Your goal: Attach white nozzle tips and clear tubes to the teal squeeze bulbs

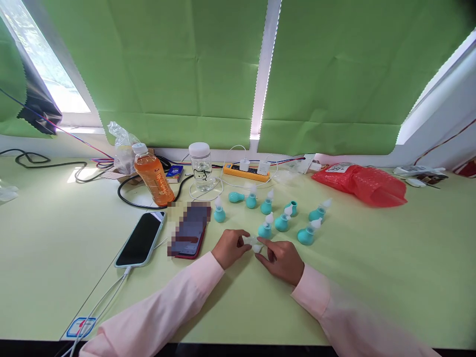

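Between my fingertips are small whitish, translucent plastic pieces (253,241), partly hidden; they look like nozzle parts. My left hand (230,249) pinches them from the left. From the right, the thumb and index finger of my right hand (283,260) close on them. Just beyond my fingers stands a teal rubber bulb with a white tip (265,230), like a nasal aspirator. Several similar tipped bulbs are spread behind it, among them one at the left (219,214) and one at the right (305,236). A teal bulb (236,197) lies on its side, and another bare bulb (292,207) shows its open neck.
Left of my hands lie a dark-screened phone (140,240) on a cable and a red-edged phone (191,230). Behind are an orange drink bottle (153,177), a clear jar (201,171) and a yellow power strip (232,171). A red plastic bag (364,183) lies back right.
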`<action>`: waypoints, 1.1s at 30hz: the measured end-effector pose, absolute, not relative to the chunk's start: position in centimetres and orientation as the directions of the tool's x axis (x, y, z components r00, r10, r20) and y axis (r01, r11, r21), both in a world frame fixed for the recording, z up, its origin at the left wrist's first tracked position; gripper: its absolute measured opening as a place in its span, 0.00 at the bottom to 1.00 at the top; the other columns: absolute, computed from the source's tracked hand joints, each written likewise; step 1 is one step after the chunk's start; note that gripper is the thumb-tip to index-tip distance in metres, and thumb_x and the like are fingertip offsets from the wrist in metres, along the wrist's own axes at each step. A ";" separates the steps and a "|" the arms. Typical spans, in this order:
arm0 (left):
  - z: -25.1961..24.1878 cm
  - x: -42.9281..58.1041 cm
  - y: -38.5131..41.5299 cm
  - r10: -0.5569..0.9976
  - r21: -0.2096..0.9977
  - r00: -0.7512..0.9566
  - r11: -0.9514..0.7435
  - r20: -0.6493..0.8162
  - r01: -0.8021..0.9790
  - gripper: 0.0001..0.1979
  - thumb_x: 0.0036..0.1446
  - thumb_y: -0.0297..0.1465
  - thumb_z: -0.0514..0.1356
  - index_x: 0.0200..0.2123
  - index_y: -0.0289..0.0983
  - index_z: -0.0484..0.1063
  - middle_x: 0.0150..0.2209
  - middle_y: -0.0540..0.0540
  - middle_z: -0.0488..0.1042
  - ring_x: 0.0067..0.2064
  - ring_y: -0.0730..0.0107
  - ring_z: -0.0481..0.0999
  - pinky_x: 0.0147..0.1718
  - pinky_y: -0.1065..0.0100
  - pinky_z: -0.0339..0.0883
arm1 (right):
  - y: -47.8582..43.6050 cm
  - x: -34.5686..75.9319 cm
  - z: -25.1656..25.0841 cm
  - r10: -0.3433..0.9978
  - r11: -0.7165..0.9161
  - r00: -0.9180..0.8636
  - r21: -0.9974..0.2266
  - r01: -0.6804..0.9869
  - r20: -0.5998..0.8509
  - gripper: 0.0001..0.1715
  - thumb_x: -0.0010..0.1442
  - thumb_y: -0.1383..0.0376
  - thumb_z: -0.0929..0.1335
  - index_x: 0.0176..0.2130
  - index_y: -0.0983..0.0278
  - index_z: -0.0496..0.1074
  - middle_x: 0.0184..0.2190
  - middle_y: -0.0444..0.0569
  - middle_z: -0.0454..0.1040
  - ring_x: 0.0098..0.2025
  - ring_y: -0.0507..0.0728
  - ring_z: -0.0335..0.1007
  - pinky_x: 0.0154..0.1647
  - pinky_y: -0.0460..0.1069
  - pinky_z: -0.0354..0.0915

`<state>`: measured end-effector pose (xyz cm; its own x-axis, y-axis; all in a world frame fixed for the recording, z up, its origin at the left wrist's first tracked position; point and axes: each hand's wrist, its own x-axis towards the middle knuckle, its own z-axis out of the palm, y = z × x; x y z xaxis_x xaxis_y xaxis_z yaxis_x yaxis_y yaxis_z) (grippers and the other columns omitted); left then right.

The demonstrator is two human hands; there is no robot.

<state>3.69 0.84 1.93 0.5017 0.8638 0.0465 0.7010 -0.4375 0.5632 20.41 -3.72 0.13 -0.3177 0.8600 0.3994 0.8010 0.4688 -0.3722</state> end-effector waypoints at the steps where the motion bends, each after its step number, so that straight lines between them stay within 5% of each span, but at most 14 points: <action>1: 1.8 3.3 0.5 0.854 0.722 0.520 -0.366 0.010 0.588 0.13 0.44 0.31 0.58 0.36 0.33 0.69 0.20 0.50 0.70 0.22 0.74 0.69 0.23 0.74 0.63 | -3.8 20.2 0.1 0.859 0.481 -0.304 -0.447 0.754 0.412 0.21 0.50 0.60 0.63 0.44 0.68 0.66 0.16 0.42 0.67 0.16 0.49 0.59 0.20 0.44 0.56; 4: 1.2 2.2 0.0 0.798 0.972 0.589 -0.022 -0.124 0.234 0.16 0.40 0.34 0.61 0.33 0.30 0.69 0.18 0.51 0.68 0.18 0.76 0.67 0.19 0.73 0.62 | -4.3 19.5 0.1 0.875 0.482 -0.275 -0.655 0.583 0.399 0.24 0.50 0.62 0.64 0.47 0.66 0.61 0.22 0.44 0.68 0.17 0.47 0.59 0.20 0.43 0.60; 10: 1.1 1.8 0.1 0.770 0.973 0.605 0.228 -0.202 0.035 0.17 0.32 0.31 0.65 0.30 0.30 0.70 0.17 0.51 0.68 0.19 0.76 0.68 0.21 0.71 0.64 | -4.6 18.7 0.2 0.934 0.348 -0.206 -0.872 0.345 0.292 0.12 0.49 0.63 0.65 0.37 0.63 0.67 0.28 0.47 0.69 0.26 0.51 0.65 0.21 0.44 0.66; 17: 1.6 1.9 -0.4 0.900 0.992 0.432 0.096 -0.054 -0.076 0.11 0.27 0.27 0.67 0.16 0.31 0.67 0.20 0.49 0.70 0.24 0.74 0.69 0.25 0.71 0.66 | -4.6 18.4 0.2 0.980 0.066 -0.192 -0.997 0.033 0.059 0.14 0.47 0.60 0.67 0.34 0.64 0.63 0.34 0.50 0.68 0.30 0.53 0.66 0.20 0.45 0.69; 33: 1.1 2.7 -2.0 0.921 0.950 0.282 -0.302 0.269 0.078 0.08 0.37 0.31 0.64 0.24 0.33 0.74 0.24 0.43 0.73 0.27 0.68 0.71 0.26 0.68 0.67 | -4.2 18.2 0.3 0.988 -0.087 -0.141 -0.989 -0.122 -0.069 0.16 0.39 0.60 0.71 0.28 0.66 0.65 0.22 0.46 0.71 0.23 0.52 0.69 0.24 0.48 0.68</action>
